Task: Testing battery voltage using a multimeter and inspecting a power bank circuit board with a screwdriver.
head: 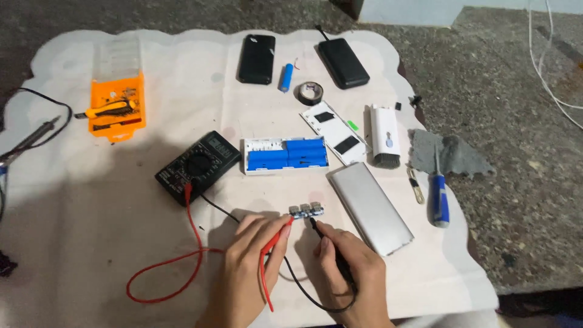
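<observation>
Head view: the left hand (252, 267) pinches the red probe (276, 240), and the right hand (349, 273) grips the black probe (328, 246). Both tips touch the small circuit board (306, 211), at 12 o'clock from the hands. The multimeter (197, 165) lies at 10 o'clock, the silver case (369, 206) at 2 o'clock.

Small blue circuit board (306, 211) flat on white mat, probe tips touching
</observation>
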